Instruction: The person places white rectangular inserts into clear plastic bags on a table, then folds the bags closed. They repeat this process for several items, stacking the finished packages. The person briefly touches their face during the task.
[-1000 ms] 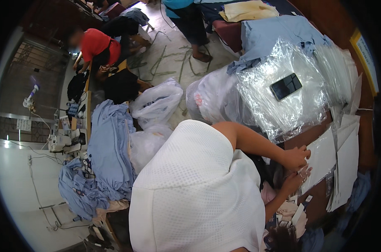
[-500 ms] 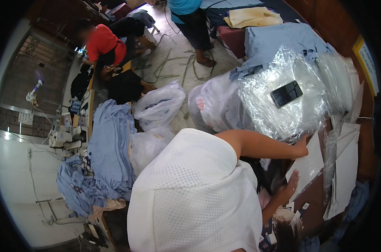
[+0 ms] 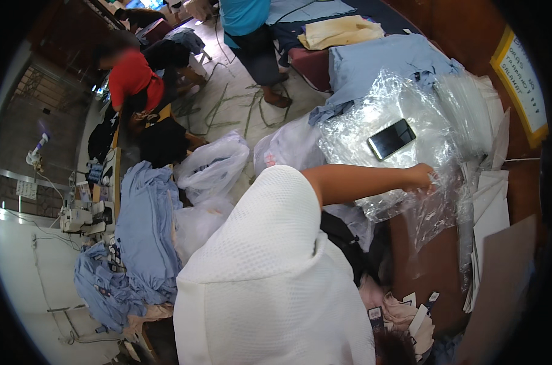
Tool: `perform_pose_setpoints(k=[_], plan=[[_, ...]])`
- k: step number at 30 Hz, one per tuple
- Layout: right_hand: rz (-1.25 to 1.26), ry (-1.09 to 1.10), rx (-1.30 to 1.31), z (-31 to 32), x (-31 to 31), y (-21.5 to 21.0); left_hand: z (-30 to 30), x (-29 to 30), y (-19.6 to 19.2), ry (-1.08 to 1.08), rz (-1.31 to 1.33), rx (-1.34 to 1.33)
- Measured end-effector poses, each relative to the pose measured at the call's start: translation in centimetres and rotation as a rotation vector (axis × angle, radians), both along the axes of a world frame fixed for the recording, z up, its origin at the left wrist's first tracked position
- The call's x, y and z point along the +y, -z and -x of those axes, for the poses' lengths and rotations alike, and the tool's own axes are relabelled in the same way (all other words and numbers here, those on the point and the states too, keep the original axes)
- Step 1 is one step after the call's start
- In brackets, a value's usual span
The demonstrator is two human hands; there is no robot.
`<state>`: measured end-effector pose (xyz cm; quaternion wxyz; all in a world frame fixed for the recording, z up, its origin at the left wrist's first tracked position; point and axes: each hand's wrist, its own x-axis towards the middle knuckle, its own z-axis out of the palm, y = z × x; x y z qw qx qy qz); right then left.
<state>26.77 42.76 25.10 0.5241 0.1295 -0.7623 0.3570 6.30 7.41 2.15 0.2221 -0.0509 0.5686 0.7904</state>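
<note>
Left hand point(image 3: 419, 177): fingers together on clear bag point(image 3: 423, 228). Phone point(image 3: 392, 139): left of hand. Bag best lifted singly, phone undisturbed. Right hand: unseen.

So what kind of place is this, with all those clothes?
Probably a workshop where clothes get sewn and packed. There's what looks like a sewing machine, a big pile of blue clothes and lots of clear plastic bags.

The person wears a white short-sleeved top point(image 3: 263, 304) in finely dotted, textured fabric, with a thin seam point(image 3: 204, 283) across it; the sleeve point(image 3: 288, 204) is loose, the forearm point(image 3: 361, 184) bare.
</note>
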Motion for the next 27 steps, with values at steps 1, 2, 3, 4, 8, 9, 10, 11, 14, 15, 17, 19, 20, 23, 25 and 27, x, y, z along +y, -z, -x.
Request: perform_pose_setpoints(k=[1,2,3,4,8,9,10,11,14,15,17,19,20,23,25,27], plan=[[-0.015,0.027,-0.010,1.4,0.6,1.0,-0.3,-0.8,-0.1,0.026,-0.008,-0.012],[-0.064,0.020,-0.074,4.7,0.5,3.7,-0.8,-1.3,0.1,0.057,-0.033,-0.024],[-0.106,0.013,-0.127,7.7,0.6,6.4,-1.2,-1.6,1.6,0.028,-0.072,-0.065],[-0.163,0.014,-0.181,10.8,0.6,8.9,-1.5,-2.0,2.9,0.063,-0.145,-0.117],[-0.591,0.078,-0.222,22.4,5.0,19.2,-5.5,-1.3,-2.5,0.044,0.048,-0.231],[-0.682,0.197,-0.349,23.5,5.1,20.6,-6.1,-1.4,-1.9,0.050,0.023,-0.178],[-0.644,0.108,-0.414,25.1,6.8,22.3,-6.4,-1.5,-1.9,0.063,0.001,-0.164],[-0.697,0.253,-0.599,25.3,6.0,22.7,-6.8,-1.7,-2.4,0.072,-0.004,-0.159],[-0.808,0.483,-0.876,25.0,3.1,21.1,-8.0,-4.7,-5.6,0.060,-0.003,-0.118],[-0.861,0.584,-0.953,24.1,1.0,20.0,-8.5,-6.2,-6.3,0.031,0.011,-0.051],[-0.612,0.317,-0.717,24.0,-1.0,19.0,-9.0,-10.6,-7.4,-0.009,0.101,0.075],[0.009,0.029,-0.780,22.0,-10.6,16.9,-9.3,-16.3,-8.9,-0.094,0.176,0.094],[0.050,-0.007,-0.861,20.1,-16.4,15.2,-9.5,-18.8,-9.7,-0.165,0.258,0.084],[0.565,-0.580,-0.882,25.1,-27.2,30.8,-5.6,-24.3,-9.6,-0.189,0.263,0.221],[0.314,-0.383,-1.069,23.3,-35.8,28.2,-6.9,-30.2,-7.1,-0.331,0.272,0.098],[-0.157,-0.218,-1.236,20.7,-41.3,24.3,-9.6,-38.0,-3.3,-0.307,0.266,0.139]])
